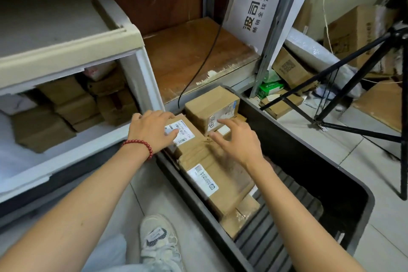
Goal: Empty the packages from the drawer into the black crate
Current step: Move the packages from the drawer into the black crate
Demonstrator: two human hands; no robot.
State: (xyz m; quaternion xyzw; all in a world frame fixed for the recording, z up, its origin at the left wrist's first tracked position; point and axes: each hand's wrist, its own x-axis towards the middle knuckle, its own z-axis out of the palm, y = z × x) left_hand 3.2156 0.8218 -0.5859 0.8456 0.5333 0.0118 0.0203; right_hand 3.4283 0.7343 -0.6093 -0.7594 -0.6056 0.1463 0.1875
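The black crate point(313, 174) stands on the floor at right and holds several cardboard packages. My left hand point(152, 131), with a red bead bracelet on the wrist, lies on a labelled package point(187, 139) at the crate's far left, thumb over its label. My right hand point(236, 141) hovers with spread, relaxed fingers over the packages, its fingertips near a taller box point(209, 104) at the far end. A long labelled package point(212, 176) lies below both hands. The open white drawer point(88, 139) at left holds several brown packages point(72, 104).
A black tripod point(362, 86) stands right of the crate. Cardboard boxes and bubble wrap point(315, 51) pile up behind it. A wooden shelf point(194, 51) with a black cable lies beyond the crate. My shoe point(159, 238) is on the tiled floor between drawer and crate.
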